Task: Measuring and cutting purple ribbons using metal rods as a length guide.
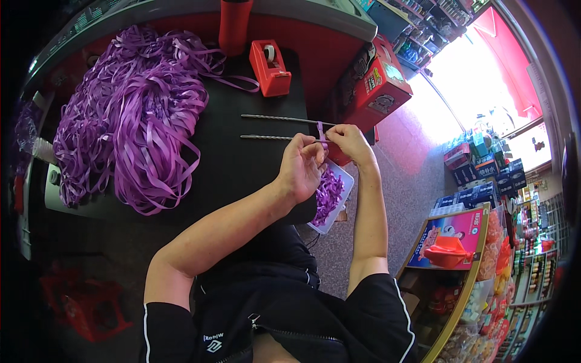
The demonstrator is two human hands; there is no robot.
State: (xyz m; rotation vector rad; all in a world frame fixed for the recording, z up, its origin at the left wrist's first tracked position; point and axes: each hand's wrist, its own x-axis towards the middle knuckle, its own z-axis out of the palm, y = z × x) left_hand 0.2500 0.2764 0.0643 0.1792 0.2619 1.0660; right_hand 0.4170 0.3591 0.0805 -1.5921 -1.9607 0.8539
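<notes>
Two thin metal rods with twisted shafts, the upper rod (pixel 272 117) and the lower rod (pixel 260 137), stick out side by side over the black tabletop's right edge. A short purple ribbon (pixel 321 129) runs across both near their right ends. My right hand (pixel 353 145) pinches the ribbon beside the rods from the right. From below, my left hand (pixel 301 166) curls its fingers round by the lower rod, closed at the ribbon; its fingertips partly hide the contact. Under my hands, a white plastic tub (pixel 345 202) holds many small purple ribbon pieces (pixel 328 195).
A big heap of purple ribbon (pixel 145 115) covers the black table's (pixel 227 169) left side. Behind stand a red tape dispenser (pixel 270 69) and a red cylinder (pixel 234 27). A red carton (pixel 381 85) is at right; a display case (pixel 451 266) with packaged goods stands lower right.
</notes>
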